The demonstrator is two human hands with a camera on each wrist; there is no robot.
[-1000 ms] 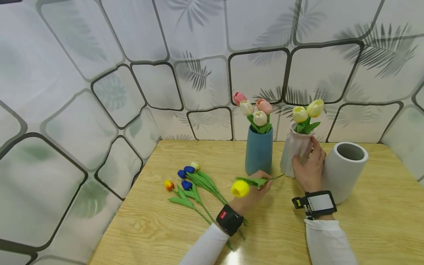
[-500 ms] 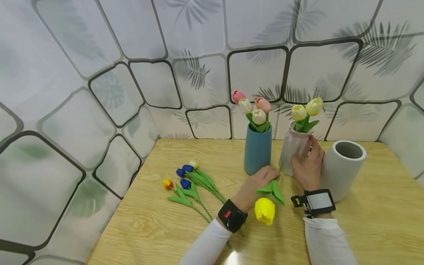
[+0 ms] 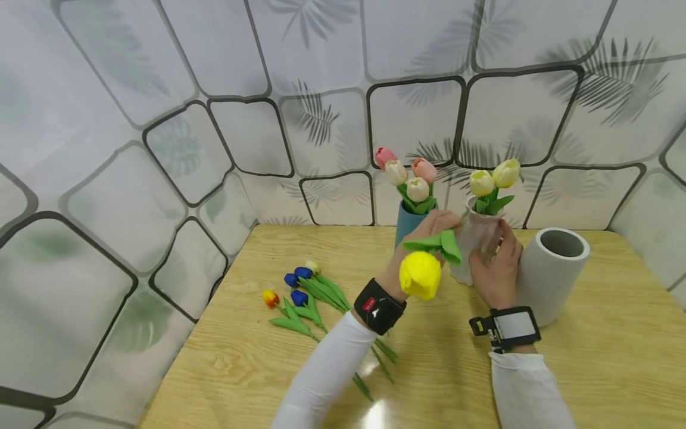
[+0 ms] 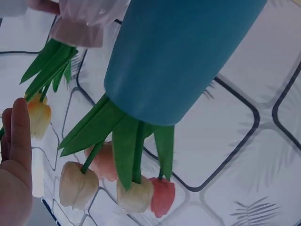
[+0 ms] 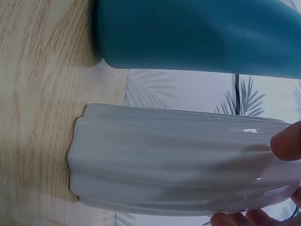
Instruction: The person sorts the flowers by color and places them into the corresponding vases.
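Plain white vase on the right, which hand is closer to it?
Right. The right hand is just beside the plain white vase, holding the ribbed vase; the left hand is farther left, by the blue vase.

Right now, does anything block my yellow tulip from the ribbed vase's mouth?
Nothing visible stands between your left hand, holding the yellow tulip, and the ribbed vase, though two pale tulips stand in its mouth.

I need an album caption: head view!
Left hand holds a bright yellow tulip; right hand grips a pale glossy ridged vase.
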